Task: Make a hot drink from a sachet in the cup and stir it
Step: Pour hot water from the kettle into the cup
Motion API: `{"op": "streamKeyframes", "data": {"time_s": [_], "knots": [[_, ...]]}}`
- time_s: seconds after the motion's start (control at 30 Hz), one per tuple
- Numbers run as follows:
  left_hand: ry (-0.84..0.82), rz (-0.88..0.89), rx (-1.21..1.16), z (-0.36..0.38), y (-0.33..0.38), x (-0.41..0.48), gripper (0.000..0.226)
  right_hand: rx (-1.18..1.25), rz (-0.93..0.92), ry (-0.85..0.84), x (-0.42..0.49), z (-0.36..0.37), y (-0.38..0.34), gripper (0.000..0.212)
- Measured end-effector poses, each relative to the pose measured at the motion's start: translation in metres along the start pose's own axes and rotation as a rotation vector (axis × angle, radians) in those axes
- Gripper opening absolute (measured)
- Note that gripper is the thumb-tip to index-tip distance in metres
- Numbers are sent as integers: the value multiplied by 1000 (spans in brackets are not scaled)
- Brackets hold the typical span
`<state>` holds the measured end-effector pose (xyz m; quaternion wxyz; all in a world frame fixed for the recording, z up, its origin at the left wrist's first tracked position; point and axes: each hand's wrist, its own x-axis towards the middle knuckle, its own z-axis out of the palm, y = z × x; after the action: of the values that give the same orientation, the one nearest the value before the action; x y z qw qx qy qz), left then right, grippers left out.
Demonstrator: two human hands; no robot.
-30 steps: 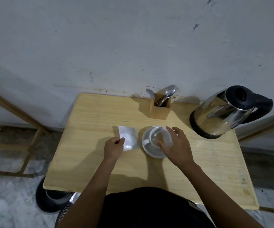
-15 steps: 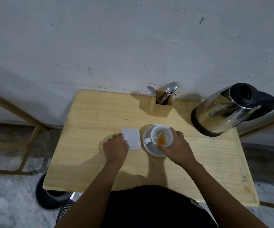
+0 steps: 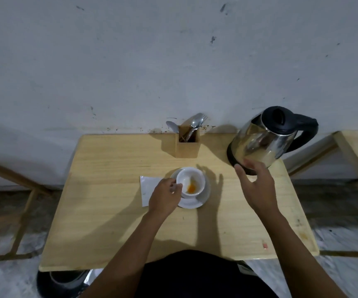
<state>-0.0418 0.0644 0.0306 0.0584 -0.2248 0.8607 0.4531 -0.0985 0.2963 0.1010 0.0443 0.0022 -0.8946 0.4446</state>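
Head view: the white cup [image 3: 190, 182] stands upright on its white saucer [image 3: 195, 202] near the middle of the wooden counter [image 3: 113, 222], with a small heap of orange powder [image 3: 191, 187] lying low on its inner wall. My left hand [image 3: 164, 197] is at the cup's left side, fingers curled together with the fingertips [image 3: 177, 187] touching the rim or the handle there; I cannot tell which, because the hand covers that spot. The silver sachet [image 3: 149, 188] lies flat on the counter just left of the saucer, its right part under my left hand; whether the hand presses on it I cannot tell. My right hand [image 3: 257, 186] hangs above the counter to the right of the cup, well apart from it, the grip spread wide with fingers [image 3: 241, 175] apart and holding nothing. Its fingertips lie in front of the lower body of the steel kettle [image 3: 262, 139]; contact cannot be confirmed from this angle. The kettle, with black lid and handle, stands at the far right corner of the counter. A wooden cutlery holder [image 3: 187, 147] with spoons [image 3: 195, 123] stands at the far edge, behind the cup, against the wall [image 3: 173, 61].
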Motion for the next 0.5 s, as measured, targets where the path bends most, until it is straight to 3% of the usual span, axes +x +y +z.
{"op": "streamKeyframes", "data": {"time_s": [0.1,0.27,0.4,0.5], "knots": [[59,-76,-51,6,5,-1,14,20,-19,139,13,-27,1,31],[175,-163,-103,17,18,-5,38,18,-31,289,53,-78,11,33],[260,-172,-59,24,24,-7,45,21,21,270,98,-115,18,44],[320,-191,-42,30,27,-8,44,7,87,136,129,-135,27,54]]}}
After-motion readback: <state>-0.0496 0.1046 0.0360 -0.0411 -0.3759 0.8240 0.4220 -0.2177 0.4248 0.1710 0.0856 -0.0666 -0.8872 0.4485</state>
